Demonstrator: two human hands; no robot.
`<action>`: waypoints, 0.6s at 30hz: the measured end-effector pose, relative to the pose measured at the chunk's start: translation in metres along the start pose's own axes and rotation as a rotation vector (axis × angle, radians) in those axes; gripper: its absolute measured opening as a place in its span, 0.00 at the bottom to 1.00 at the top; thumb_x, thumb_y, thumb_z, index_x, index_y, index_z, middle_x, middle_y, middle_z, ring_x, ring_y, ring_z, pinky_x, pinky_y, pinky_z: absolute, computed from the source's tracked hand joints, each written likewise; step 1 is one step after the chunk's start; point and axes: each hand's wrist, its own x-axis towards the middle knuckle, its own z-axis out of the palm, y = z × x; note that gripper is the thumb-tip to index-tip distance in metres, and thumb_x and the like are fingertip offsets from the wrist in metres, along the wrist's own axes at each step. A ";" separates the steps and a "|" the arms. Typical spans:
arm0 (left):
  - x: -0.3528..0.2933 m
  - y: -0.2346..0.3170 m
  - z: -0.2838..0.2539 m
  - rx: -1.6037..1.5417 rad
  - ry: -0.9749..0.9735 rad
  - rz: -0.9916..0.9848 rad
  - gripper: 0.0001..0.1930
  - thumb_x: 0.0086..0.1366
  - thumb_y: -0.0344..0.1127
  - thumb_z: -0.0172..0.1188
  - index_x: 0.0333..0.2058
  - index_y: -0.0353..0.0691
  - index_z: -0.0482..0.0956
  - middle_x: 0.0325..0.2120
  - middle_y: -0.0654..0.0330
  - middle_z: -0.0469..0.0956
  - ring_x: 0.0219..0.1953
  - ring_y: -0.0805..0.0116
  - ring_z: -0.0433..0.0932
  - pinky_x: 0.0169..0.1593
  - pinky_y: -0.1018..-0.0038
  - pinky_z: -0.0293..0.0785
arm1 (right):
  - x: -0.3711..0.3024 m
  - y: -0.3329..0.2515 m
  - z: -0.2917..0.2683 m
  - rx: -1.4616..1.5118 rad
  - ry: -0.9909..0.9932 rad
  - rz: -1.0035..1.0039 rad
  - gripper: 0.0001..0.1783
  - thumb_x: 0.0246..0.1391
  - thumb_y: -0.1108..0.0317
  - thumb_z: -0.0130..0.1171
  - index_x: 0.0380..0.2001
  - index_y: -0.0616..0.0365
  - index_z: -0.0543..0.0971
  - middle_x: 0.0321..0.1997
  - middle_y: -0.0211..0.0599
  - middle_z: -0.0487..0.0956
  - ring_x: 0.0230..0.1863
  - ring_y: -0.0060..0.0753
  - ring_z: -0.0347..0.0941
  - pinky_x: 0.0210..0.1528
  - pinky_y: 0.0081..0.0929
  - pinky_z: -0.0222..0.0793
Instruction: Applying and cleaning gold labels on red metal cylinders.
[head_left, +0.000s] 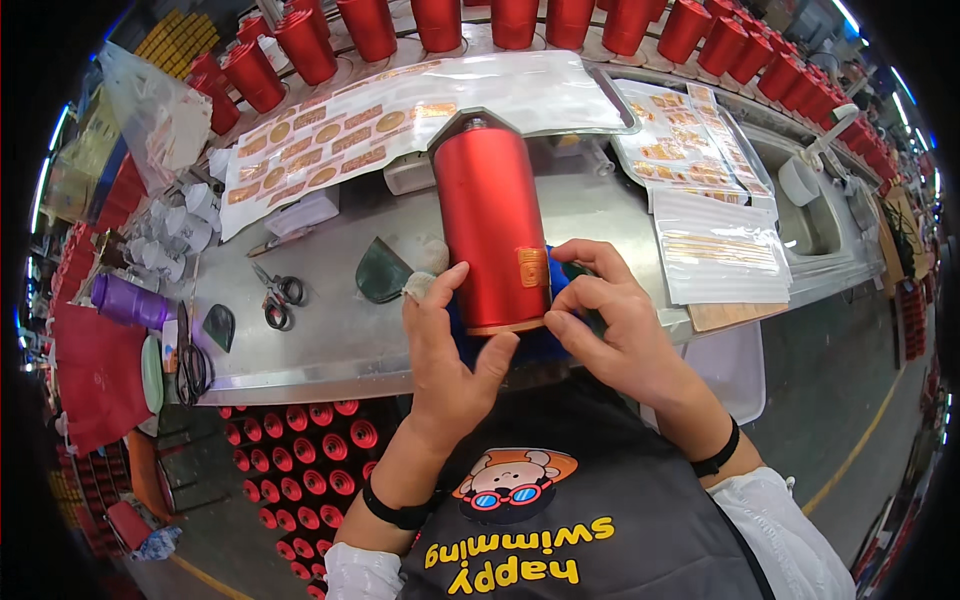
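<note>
A large glossy red metal cylinder (487,215) lies tilted over the steel bench, its copper-coloured rim toward me. Near its lower right side sits a square gold decal (532,267). My left hand (445,365) wraps round the cylinder's lower left, thumb under the rim; a pale wrap covers a fingertip. At the decal's right edge, my right hand (610,310) has bent fingers and its thumb against the cylinder. Dark green edges show behind those fingers; what they hold is hidden. Blue material is partly visible beneath the cylinder.
Decal sheets (330,140) lie across the back, with more on a tray (675,140) at right. Scissors (278,295) and a dark green scraper (382,270) rest at left. Red cylinders (440,25) line the far side. A sink (805,220) stands far right.
</note>
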 end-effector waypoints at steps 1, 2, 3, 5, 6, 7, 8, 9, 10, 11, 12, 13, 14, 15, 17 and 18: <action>0.001 0.000 0.000 0.105 -0.007 0.068 0.30 0.64 0.41 0.62 0.59 0.32 0.64 0.53 0.45 0.68 0.58 0.48 0.66 0.63 0.58 0.58 | 0.000 0.002 0.000 -0.010 0.003 -0.006 0.04 0.51 0.74 0.62 0.28 0.63 0.78 0.56 0.49 0.69 0.58 0.45 0.69 0.59 0.35 0.62; 0.002 0.000 0.001 0.204 -0.008 0.123 0.32 0.63 0.42 0.63 0.60 0.32 0.64 0.53 0.45 0.68 0.57 0.48 0.67 0.62 0.57 0.58 | -0.001 0.004 -0.001 -0.021 0.006 -0.011 0.03 0.51 0.75 0.61 0.29 0.63 0.78 0.56 0.49 0.70 0.58 0.45 0.69 0.59 0.34 0.63; 0.003 -0.001 0.002 0.313 -0.027 0.156 0.34 0.61 0.43 0.65 0.61 0.32 0.63 0.53 0.44 0.68 0.57 0.47 0.67 0.62 0.55 0.59 | -0.001 0.007 -0.002 -0.034 0.009 -0.020 0.03 0.51 0.75 0.61 0.30 0.63 0.78 0.56 0.49 0.70 0.57 0.45 0.69 0.59 0.34 0.63; 0.004 -0.006 0.000 0.313 -0.028 0.196 0.37 0.60 0.45 0.66 0.62 0.33 0.61 0.52 0.44 0.69 0.55 0.46 0.69 0.61 0.55 0.61 | -0.003 0.012 -0.006 -0.033 0.043 -0.048 0.05 0.52 0.78 0.58 0.34 0.63 0.79 0.58 0.50 0.70 0.58 0.45 0.69 0.58 0.34 0.64; 0.003 -0.008 -0.001 0.305 -0.035 0.183 0.39 0.60 0.47 0.67 0.63 0.33 0.61 0.52 0.44 0.70 0.55 0.46 0.70 0.61 0.56 0.62 | -0.005 0.015 -0.008 -0.032 0.059 -0.061 0.07 0.52 0.79 0.57 0.36 0.64 0.79 0.59 0.50 0.69 0.59 0.45 0.69 0.58 0.34 0.64; 0.001 -0.010 -0.001 0.248 -0.046 0.132 0.39 0.60 0.47 0.67 0.63 0.33 0.60 0.52 0.44 0.70 0.54 0.46 0.71 0.60 0.57 0.62 | -0.007 0.017 -0.009 -0.014 0.062 -0.066 0.10 0.52 0.80 0.56 0.40 0.64 0.78 0.60 0.51 0.69 0.59 0.46 0.69 0.59 0.34 0.65; -0.002 -0.011 -0.002 0.179 -0.054 0.062 0.39 0.61 0.47 0.66 0.63 0.33 0.60 0.52 0.44 0.70 0.53 0.46 0.72 0.60 0.58 0.63 | -0.009 0.019 -0.010 0.005 0.063 -0.072 0.14 0.52 0.81 0.54 0.43 0.64 0.77 0.61 0.52 0.68 0.60 0.46 0.68 0.59 0.34 0.65; -0.004 -0.012 -0.002 0.092 -0.063 0.021 0.39 0.61 0.47 0.66 0.63 0.33 0.59 0.52 0.44 0.71 0.52 0.46 0.73 0.60 0.59 0.64 | -0.010 0.021 -0.010 0.025 0.065 -0.077 0.17 0.53 0.82 0.53 0.47 0.64 0.77 0.62 0.53 0.68 0.61 0.47 0.68 0.59 0.35 0.65; -0.005 -0.013 -0.003 0.075 -0.069 -0.011 0.38 0.62 0.47 0.65 0.63 0.32 0.59 0.53 0.44 0.70 0.53 0.48 0.72 0.61 0.60 0.63 | -0.011 0.023 -0.009 -0.006 0.045 -0.120 0.19 0.52 0.83 0.54 0.50 0.64 0.75 0.63 0.54 0.67 0.62 0.48 0.67 0.60 0.36 0.65; -0.006 -0.014 -0.004 0.040 -0.076 -0.013 0.38 0.63 0.47 0.65 0.63 0.31 0.59 0.53 0.45 0.70 0.54 0.50 0.71 0.61 0.61 0.62 | -0.011 0.024 -0.007 -0.037 0.025 -0.162 0.22 0.51 0.83 0.55 0.52 0.65 0.74 0.64 0.55 0.67 0.62 0.49 0.67 0.61 0.37 0.65; -0.005 -0.015 -0.004 -0.002 -0.074 -0.006 0.37 0.64 0.46 0.64 0.63 0.30 0.59 0.54 0.45 0.69 0.55 0.52 0.70 0.62 0.63 0.62 | -0.012 0.024 -0.005 -0.069 0.005 -0.205 0.26 0.51 0.83 0.56 0.55 0.65 0.73 0.64 0.55 0.66 0.63 0.50 0.66 0.62 0.38 0.64; -0.004 -0.015 -0.004 -0.160 -0.055 -0.074 0.37 0.64 0.47 0.64 0.63 0.29 0.59 0.55 0.46 0.68 0.57 0.54 0.69 0.62 0.63 0.61 | -0.012 0.025 -0.003 -0.095 0.013 -0.236 0.28 0.50 0.82 0.58 0.57 0.65 0.72 0.65 0.56 0.66 0.63 0.52 0.66 0.62 0.39 0.64; -0.002 -0.016 -0.002 -0.325 -0.027 -0.134 0.38 0.64 0.47 0.64 0.62 0.29 0.58 0.55 0.47 0.67 0.58 0.55 0.67 0.63 0.63 0.60 | -0.012 0.024 0.001 -0.121 0.021 -0.265 0.30 0.49 0.82 0.60 0.58 0.65 0.70 0.65 0.56 0.65 0.63 0.53 0.66 0.62 0.40 0.64; 0.001 -0.015 0.000 -0.489 0.001 -0.195 0.38 0.64 0.47 0.63 0.62 0.28 0.58 0.56 0.47 0.67 0.59 0.57 0.66 0.63 0.64 0.60 | -0.012 0.024 0.004 -0.147 0.028 -0.294 0.33 0.48 0.81 0.62 0.60 0.65 0.69 0.65 0.56 0.65 0.63 0.54 0.66 0.63 0.40 0.63; 0.003 -0.011 0.003 -0.429 -0.010 -0.221 0.39 0.64 0.47 0.63 0.62 0.27 0.57 0.58 0.48 0.64 0.61 0.59 0.64 0.64 0.64 0.58 | -0.010 0.024 0.009 -0.177 0.060 -0.334 0.34 0.43 0.80 0.66 0.57 0.66 0.71 0.62 0.58 0.67 0.60 0.59 0.67 0.60 0.43 0.66; 0.004 -0.009 0.005 -0.397 -0.016 -0.232 0.39 0.64 0.48 0.63 0.62 0.26 0.56 0.58 0.48 0.63 0.61 0.59 0.63 0.64 0.64 0.58 | -0.009 0.024 0.011 -0.193 0.076 -0.354 0.35 0.40 0.80 0.68 0.56 0.66 0.71 0.60 0.59 0.68 0.58 0.61 0.68 0.59 0.44 0.68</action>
